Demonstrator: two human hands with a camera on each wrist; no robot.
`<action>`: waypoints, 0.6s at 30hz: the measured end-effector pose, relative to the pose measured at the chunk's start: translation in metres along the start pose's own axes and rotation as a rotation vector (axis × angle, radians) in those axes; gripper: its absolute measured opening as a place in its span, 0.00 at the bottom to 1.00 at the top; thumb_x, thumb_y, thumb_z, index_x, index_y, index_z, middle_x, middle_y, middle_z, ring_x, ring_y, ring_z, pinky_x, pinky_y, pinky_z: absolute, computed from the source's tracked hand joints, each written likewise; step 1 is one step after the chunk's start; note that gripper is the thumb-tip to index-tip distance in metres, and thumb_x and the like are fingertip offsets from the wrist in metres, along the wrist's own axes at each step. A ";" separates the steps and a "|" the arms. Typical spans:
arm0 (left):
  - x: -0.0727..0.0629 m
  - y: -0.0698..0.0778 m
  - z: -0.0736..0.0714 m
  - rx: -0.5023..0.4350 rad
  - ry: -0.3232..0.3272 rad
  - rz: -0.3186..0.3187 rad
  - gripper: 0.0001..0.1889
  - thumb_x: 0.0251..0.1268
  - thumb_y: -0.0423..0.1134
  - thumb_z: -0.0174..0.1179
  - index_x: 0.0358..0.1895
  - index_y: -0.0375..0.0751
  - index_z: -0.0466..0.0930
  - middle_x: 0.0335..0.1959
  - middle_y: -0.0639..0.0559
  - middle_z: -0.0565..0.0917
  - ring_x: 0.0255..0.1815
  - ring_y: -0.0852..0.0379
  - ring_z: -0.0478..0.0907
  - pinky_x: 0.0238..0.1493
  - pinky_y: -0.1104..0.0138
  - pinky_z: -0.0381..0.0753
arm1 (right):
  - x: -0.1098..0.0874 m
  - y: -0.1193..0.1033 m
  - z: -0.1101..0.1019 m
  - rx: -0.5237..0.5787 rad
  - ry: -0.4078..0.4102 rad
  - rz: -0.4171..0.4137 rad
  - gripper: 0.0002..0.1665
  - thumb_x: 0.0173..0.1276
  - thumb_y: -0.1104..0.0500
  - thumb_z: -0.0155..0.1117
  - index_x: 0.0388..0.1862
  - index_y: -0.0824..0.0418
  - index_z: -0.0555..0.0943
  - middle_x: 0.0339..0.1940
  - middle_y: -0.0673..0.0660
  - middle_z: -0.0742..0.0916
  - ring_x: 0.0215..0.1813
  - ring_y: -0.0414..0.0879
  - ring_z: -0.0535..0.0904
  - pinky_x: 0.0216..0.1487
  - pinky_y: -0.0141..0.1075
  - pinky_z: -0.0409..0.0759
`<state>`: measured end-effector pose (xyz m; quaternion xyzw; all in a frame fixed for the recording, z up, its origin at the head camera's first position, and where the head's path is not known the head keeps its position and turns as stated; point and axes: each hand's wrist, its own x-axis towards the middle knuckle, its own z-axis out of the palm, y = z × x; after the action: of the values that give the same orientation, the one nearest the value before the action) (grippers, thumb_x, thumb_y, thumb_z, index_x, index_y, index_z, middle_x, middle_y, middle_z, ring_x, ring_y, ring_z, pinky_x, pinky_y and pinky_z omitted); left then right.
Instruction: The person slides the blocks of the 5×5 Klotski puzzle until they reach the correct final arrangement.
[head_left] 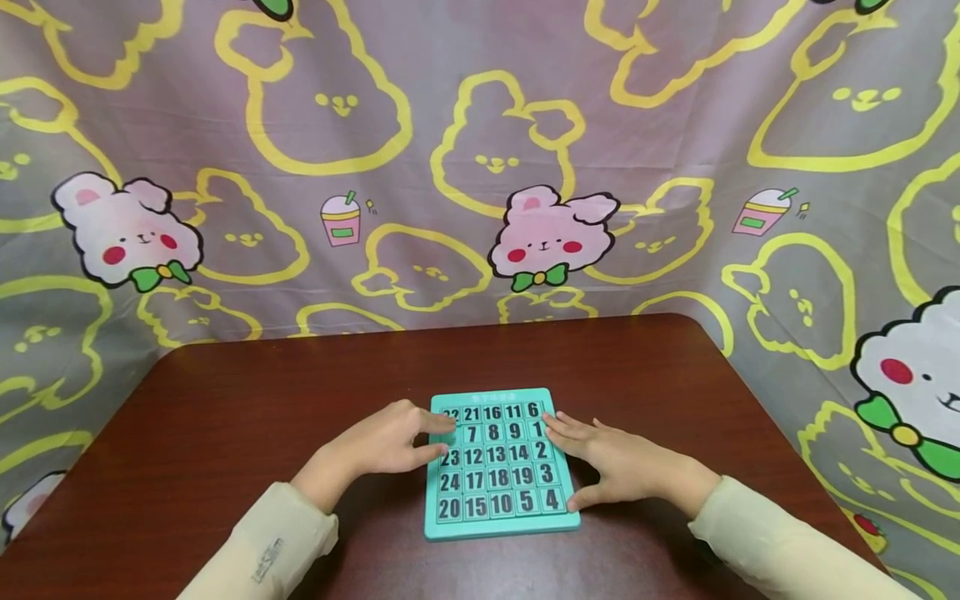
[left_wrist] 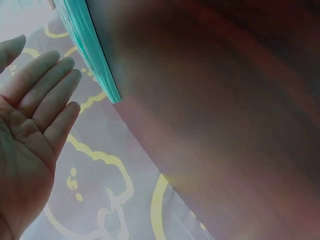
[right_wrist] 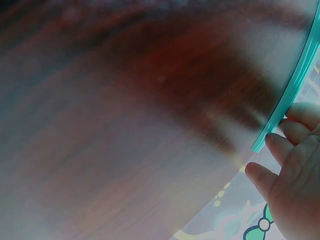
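Note:
A teal sliding number puzzle (head_left: 504, 528) lies flat on the table, its square tiles bearing black numbers in rows. From the left side my left hand (head_left: 386, 437) reaches over it, fingertips above the left column near the second row, partly hiding the 22 and 23 tiles. The spot left of the 7 is partly covered by those fingers. Loosely straight fingers show on the left hand (left_wrist: 30, 120) in the left wrist view. My right hand (head_left: 626, 462) lies along the puzzle's right edge, fingertips by the 1 tile and thumb near the 4 tile's corner.
The dark brown wooden table (head_left: 300, 375) extends around the puzzle. Behind it and along both sides hangs a curtain (head_left: 420, 108) printed with yellow outlines and cartoon rabbits. Light sleeves (head_left: 266, 542) cover both forearms.

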<state>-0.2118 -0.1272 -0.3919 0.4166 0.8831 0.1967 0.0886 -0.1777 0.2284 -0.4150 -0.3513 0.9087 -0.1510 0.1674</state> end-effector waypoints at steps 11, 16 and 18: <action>0.011 -0.012 0.001 0.005 -0.016 -0.047 0.20 0.69 0.45 0.60 0.59 0.41 0.83 0.58 0.48 0.84 0.20 0.65 0.77 0.33 0.71 0.75 | 0.000 -0.001 0.000 0.001 0.007 -0.009 0.59 0.58 0.31 0.67 0.79 0.59 0.58 0.84 0.53 0.54 0.83 0.55 0.49 0.74 0.66 0.54; 0.008 -0.011 0.003 -0.002 -0.031 -0.059 0.20 0.69 0.46 0.60 0.60 0.42 0.83 0.59 0.50 0.84 0.18 0.68 0.74 0.28 0.73 0.70 | 0.000 -0.001 0.000 -0.003 0.006 -0.008 0.59 0.58 0.30 0.67 0.79 0.59 0.58 0.84 0.53 0.54 0.83 0.55 0.49 0.74 0.67 0.54; 0.006 -0.009 0.004 -0.007 -0.032 -0.058 0.20 0.69 0.46 0.60 0.60 0.43 0.83 0.59 0.50 0.84 0.15 0.70 0.69 0.25 0.73 0.67 | 0.000 0.000 0.000 -0.004 0.006 -0.007 0.59 0.58 0.30 0.67 0.80 0.59 0.58 0.84 0.53 0.54 0.83 0.55 0.49 0.74 0.67 0.54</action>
<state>-0.2211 -0.1264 -0.3992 0.3935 0.8926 0.1907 0.1098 -0.1774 0.2282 -0.4148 -0.3545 0.9082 -0.1510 0.1635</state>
